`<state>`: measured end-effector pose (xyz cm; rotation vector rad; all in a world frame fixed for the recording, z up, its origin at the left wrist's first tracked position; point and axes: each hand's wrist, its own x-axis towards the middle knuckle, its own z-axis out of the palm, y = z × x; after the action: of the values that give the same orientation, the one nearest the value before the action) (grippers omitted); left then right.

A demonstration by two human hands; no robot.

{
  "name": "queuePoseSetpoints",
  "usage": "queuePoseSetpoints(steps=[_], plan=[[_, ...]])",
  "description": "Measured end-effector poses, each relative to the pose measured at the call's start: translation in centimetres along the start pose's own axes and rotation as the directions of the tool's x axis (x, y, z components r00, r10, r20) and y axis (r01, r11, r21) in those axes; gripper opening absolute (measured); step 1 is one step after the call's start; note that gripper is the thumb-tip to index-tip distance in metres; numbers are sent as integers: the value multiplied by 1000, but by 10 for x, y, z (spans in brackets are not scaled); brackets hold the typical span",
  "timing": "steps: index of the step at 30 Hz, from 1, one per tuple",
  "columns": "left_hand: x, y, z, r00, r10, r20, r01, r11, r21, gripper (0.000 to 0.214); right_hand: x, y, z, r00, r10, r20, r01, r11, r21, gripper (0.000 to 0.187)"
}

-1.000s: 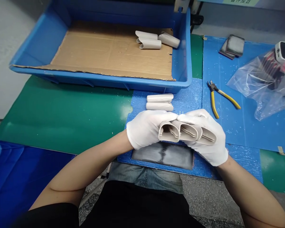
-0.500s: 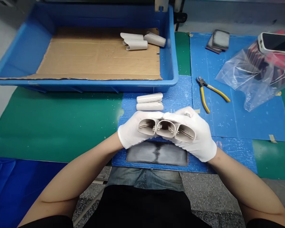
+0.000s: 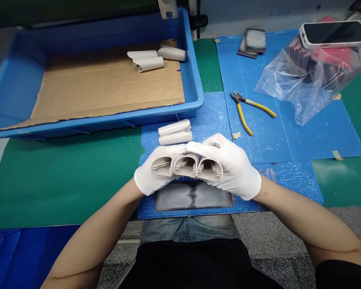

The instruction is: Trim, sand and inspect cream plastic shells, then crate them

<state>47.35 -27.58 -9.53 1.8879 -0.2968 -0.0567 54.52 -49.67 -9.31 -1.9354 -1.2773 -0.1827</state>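
Both of my hands wear white gloves and together clasp a row of three beige plastic sleeves (image 3: 186, 165), open ends facing me. My left hand (image 3: 150, 176) wraps the left end of the row, and my right hand (image 3: 233, 170) covers the right end from above. They hover over a dark grey pad (image 3: 192, 198) on the blue mat (image 3: 289, 136). Just beyond my hands two more beige sleeves (image 3: 174, 132) lie side by side on the mat.
A blue bin (image 3: 18, 84) lined with cardboard holds three beige sleeves (image 3: 152, 60) at its far right corner. Yellow-handled cutters (image 3: 248, 110) lie right of my hands. Farther right are a clear plastic bag (image 3: 307, 76), a phone (image 3: 333, 34) and dark pads (image 3: 252, 42).
The row of three sleeves has tilted level in my hands, held the same way. The view has drifted, so everything on the table sits further left in the picture.
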Motion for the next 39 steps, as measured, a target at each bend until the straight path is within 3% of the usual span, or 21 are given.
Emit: queuePoseSetpoints(steps=[5, 10, 15, 17, 23, 27, 30, 35, 39], plan=[[3, 5, 1, 999, -34, -24, 35, 999, 38, 26, 1, -1, -2, 1000, -7, 7, 7, 1000, 23, 44], [7, 13, 3, 1000, 30, 0, -30, 999, -41, 20, 7, -8, -9, 998, 13, 56, -12, 1000, -21, 37], [2, 8, 2, 997, 63, -44, -60, 996, 73, 14, 6, -3, -6, 996, -68, -54, 69, 997, 22, 39], [0, 5, 0, 996, 78, -35, -74, 993, 95, 15, 4, 1, -5, 996, -83, -43, 84, 996, 29, 42], [-3, 2, -1, 992, 119, -44, -111, 982, 156, 24, 2, 3, -9, 999, -16, 51, 13, 999, 53, 51], [-1, 9, 1, 982, 180, -63, -167, 972, 167, 20, 0, 3, -7, 999, 8, 44, -9, 999, 33, 52], [-1, 14, 1, 985, 157, -73, -140, 970, 198, 17, -1, 5, -4, 999, 13, 36, -14, 1000, 25, 57], [-5, 19, 2, 986, 158, -45, -139, 950, 281, 58, -2, 6, -1, 997, 67, -34, -65, 995, 76, 80], [-4, 21, 9, 959, 281, 36, -281, 923, 263, 62, -6, 5, 0, 997, 16, -76, -3, 986, 165, 98]])
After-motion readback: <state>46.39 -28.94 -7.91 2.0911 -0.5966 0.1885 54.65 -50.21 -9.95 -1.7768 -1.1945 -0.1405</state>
